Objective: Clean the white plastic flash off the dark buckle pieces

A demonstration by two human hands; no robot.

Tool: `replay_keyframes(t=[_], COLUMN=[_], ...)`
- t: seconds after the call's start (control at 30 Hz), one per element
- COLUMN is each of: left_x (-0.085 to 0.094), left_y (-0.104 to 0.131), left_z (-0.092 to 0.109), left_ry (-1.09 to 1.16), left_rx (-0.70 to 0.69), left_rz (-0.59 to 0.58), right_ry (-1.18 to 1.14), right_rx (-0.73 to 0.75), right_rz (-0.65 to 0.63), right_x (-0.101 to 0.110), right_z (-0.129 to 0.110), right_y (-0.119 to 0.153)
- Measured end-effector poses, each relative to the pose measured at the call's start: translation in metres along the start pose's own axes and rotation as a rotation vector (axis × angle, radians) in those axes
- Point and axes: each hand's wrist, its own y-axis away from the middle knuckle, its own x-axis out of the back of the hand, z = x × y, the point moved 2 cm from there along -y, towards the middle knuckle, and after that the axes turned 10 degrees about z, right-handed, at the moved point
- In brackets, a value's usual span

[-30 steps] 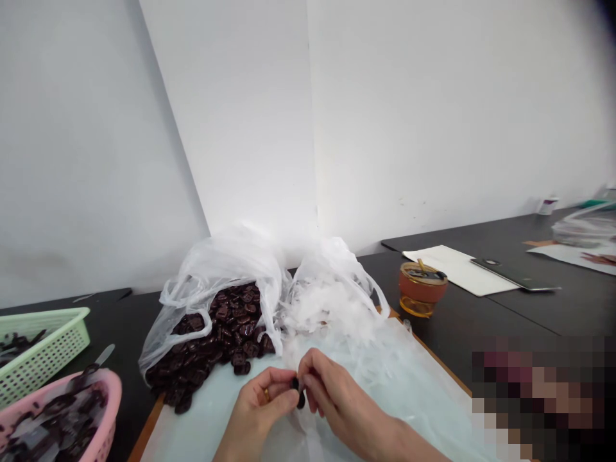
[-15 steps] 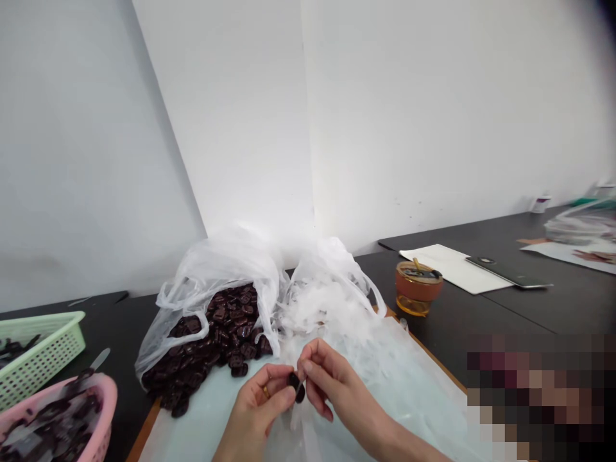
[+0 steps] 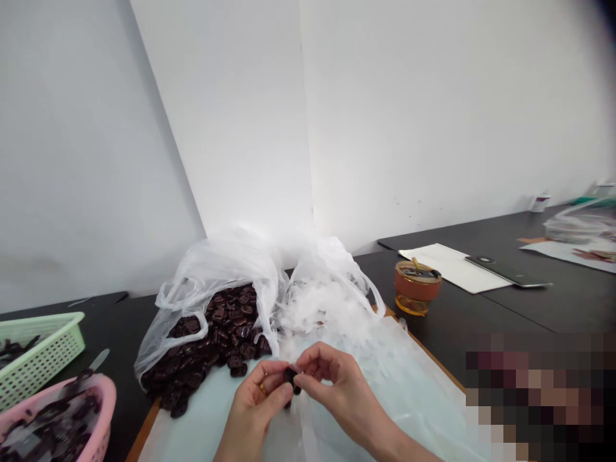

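Low in the middle of the head view, my left hand pinches a small dark brown piece between thumb and fingertips. The fingers of my right hand are closed on the right side of the same piece. A heap of glossy dark pieces spills from a white plastic bag behind and left of my hands. Straight behind them, a second bag holds thin whitish, translucent pieces. Under my hands lies a pale, plastic-covered work surface.
At the left stand a green basket and a pink basket with dark pieces. An amber cup, white paper and a phone are on the right, with another plastic bag farther back.
My right hand has moved slightly left and its thumb and fingers have come onto the dark piece. The piece has turned and is now more covered by my fingers.
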Motion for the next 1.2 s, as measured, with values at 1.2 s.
replay_keyframes(t=[1.2], left_x=[0.008], left_y=[-0.004], left_z=[-0.005], left_ry=[-0.020], left_rx=[0.044], left_rz=[0.040], right_ry=[0.276], right_rx=[0.359], right_rz=[-0.207], right_x=[0.004], right_z=[-0.011], right_y=[0.003])
